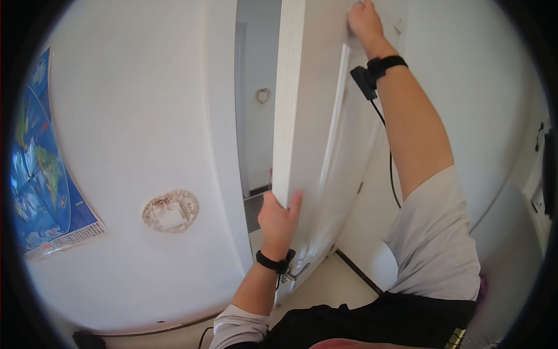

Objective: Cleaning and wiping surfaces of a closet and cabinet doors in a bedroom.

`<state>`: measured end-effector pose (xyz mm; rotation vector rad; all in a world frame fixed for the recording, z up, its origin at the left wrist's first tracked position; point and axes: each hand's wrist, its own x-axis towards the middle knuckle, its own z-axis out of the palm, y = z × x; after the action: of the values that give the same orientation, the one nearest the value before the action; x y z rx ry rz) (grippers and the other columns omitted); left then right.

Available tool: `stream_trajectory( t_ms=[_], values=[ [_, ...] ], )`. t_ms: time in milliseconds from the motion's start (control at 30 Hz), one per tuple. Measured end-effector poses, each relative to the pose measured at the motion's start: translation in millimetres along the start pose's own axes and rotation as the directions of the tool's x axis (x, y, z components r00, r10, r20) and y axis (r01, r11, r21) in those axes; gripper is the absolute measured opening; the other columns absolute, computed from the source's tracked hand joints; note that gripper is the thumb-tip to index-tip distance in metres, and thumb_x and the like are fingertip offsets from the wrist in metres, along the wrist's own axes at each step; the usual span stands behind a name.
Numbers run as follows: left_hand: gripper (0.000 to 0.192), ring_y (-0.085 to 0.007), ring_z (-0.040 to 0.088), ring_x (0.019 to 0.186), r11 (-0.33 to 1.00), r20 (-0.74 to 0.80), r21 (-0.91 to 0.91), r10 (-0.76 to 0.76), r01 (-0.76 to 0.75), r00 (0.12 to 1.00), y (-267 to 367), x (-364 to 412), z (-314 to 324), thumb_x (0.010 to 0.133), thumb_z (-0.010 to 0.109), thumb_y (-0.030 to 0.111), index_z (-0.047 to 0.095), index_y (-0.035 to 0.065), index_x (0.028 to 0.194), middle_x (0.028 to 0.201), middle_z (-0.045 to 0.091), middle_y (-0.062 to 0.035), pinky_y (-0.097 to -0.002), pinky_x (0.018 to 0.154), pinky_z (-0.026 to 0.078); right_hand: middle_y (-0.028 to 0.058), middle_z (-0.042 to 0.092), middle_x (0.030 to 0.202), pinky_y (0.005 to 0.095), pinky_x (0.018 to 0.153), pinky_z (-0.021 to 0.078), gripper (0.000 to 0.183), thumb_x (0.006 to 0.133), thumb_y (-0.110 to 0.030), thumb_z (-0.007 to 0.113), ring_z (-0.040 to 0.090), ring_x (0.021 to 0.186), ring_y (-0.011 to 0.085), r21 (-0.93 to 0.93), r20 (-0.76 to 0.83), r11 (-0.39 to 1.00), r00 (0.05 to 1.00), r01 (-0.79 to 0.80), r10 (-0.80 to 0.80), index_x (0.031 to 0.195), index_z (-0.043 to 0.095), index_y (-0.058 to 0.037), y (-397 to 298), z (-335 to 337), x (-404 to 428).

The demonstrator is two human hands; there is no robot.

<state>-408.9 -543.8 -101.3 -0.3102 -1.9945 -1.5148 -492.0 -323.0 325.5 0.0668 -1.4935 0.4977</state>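
A white panel door (322,131) stands partly open in front of me, its narrow edge facing me. My left hand (278,220) grips that edge above the metal door handle (293,274), with the thumb on the door's face and the other fingers mostly hidden behind it. Higher up, my right hand (365,22) is raised against the door's face near the top of the view. Its fingers are curled, and I cannot tell whether they hold anything. Each wrist wears a black strap with a small device, and a cable hangs from the right one.
White door frame (222,131) stands left of the door. On the left wall are a light switch (171,216) with a lace-like heart-shaped surround and a world map poster (48,174). A similar surround (263,95) shows through the gap. Dark skirting (359,272) runs along the floor at right.
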Motion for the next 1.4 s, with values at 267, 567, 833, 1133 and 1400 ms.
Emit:
stream_trajectory(
  t_ms=[267,567,833,1133,1400],
  values=[
    [0.052,-0.0388,0.071,0.076,0.996,-0.099,-0.089,-0.024,0.015,0.995,12,-29,15,0.085,0.081,0.038,0.053,-0.0015,0.103,0.084,0.069,-0.0217,-0.0431,0.067,0.054,0.0339,0.058,0.129,0.0473,0.106,0.0429,0.05,0.101,-0.027,0.032,0.055,0.122,0.0487,0.033,0.1,0.992,0.988,-0.123,0.119,0.126,0.057,0.0086,87,-4,3],
    [0.047,-0.0231,0.063,0.075,0.998,-0.23,-0.048,0.016,-0.028,0.973,43,-82,44,0.094,0.073,0.039,0.051,-0.0025,0.1,0.086,0.068,-0.0151,-0.0358,0.069,0.051,0.0349,0.052,0.14,0.0437,0.115,0.0355,0.058,0.105,-0.036,0.032,0.048,0.135,0.0444,0.212,0.253,0.973,0.967,-0.094,0.038,0.14,0.047,0.0079,138,-46,2],
    [0.045,-0.0351,0.068,0.079,1.0,-0.285,0.007,-0.004,0.006,0.959,84,-147,63,0.089,0.077,0.032,0.052,-0.0027,0.104,0.09,0.07,-0.0199,-0.0408,0.07,0.053,0.0333,0.062,0.122,0.0495,0.099,0.0449,0.051,0.106,-0.034,0.033,0.06,0.112,0.0461,0.191,0.273,0.982,0.961,-0.003,-0.051,0.123,0.056,0.008,117,-120,-44],
    [0.041,-0.0331,0.07,0.083,0.995,-0.29,-0.055,0.064,-0.083,0.955,107,-163,69,0.088,0.076,0.026,0.054,-0.0024,0.107,0.093,0.071,-0.0212,-0.0407,0.076,0.054,0.0292,0.052,0.126,0.0575,0.098,0.0423,0.04,0.104,-0.027,0.045,0.05,0.116,0.0457,0.585,0.016,0.807,0.994,0.077,-0.106,0.119,0.053,0.0091,24,-163,-137],
    [0.053,-0.043,0.071,0.089,0.998,-0.209,0.04,-0.048,0.057,0.977,82,-136,51,0.085,0.078,0.045,0.057,0.0014,0.105,0.092,0.073,-0.023,-0.047,0.077,0.054,0.0365,0.041,0.14,0.0571,0.113,0.0331,0.046,0.102,-0.019,0.051,0.039,0.132,0.0545,0.523,-0.045,0.848,0.996,0.087,-0.074,0.135,0.045,0.0116,-58,-170,-204]
  ],
)
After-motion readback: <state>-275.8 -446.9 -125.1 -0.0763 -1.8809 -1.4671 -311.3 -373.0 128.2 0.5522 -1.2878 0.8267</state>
